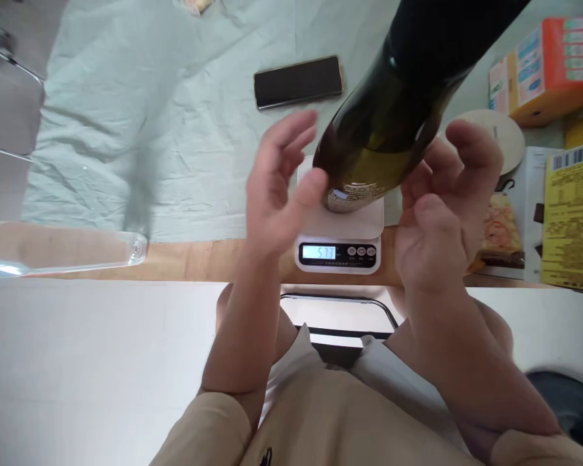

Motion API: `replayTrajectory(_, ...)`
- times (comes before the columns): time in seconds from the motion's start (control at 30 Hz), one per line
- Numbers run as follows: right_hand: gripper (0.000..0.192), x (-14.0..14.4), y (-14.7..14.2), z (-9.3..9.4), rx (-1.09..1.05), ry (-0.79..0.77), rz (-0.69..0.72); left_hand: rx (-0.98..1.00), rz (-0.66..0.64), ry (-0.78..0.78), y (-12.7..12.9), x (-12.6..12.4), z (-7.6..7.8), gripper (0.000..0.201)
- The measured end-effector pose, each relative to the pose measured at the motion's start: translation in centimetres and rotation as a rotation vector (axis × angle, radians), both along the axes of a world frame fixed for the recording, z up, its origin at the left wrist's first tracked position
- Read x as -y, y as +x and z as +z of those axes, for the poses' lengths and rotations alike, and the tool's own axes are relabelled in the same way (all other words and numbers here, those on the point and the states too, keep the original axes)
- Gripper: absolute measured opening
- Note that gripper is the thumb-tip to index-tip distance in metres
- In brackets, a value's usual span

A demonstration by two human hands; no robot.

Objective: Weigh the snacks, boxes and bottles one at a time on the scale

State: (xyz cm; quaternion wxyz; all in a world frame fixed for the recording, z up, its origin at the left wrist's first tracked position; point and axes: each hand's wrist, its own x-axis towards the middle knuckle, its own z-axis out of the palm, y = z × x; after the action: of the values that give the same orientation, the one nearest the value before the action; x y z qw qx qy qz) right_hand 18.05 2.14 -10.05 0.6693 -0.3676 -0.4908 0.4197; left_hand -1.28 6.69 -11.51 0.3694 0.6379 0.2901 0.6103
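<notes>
On white scale — dark glass bottle

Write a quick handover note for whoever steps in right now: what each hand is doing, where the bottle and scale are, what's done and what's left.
Left hand: open, fingers spread, just left of the dark green glass bottle; the thumb is at its lower side, whether touching I cannot tell.
Right hand: open and curled, close on the bottle's right, not gripping.
The bottle stands on the small white digital kitchen scale, at the near edge of the table with the pale green cloth. Display is lit, appears to read 573.
Done: bottle placed on the scale, reading showing.
Left: probably note the reading, then lift the bottle off.
Nearby: black phone behind the scale.
</notes>
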Motion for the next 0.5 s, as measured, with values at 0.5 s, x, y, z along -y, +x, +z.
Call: replayTrajectory(0.5, 0.066, 0.4, -3.8, 2.1, 0.163, 0.06, 0.143, 0.02, -0.076, -0.113, -1.6, 3.3, 4.9, 0.065)
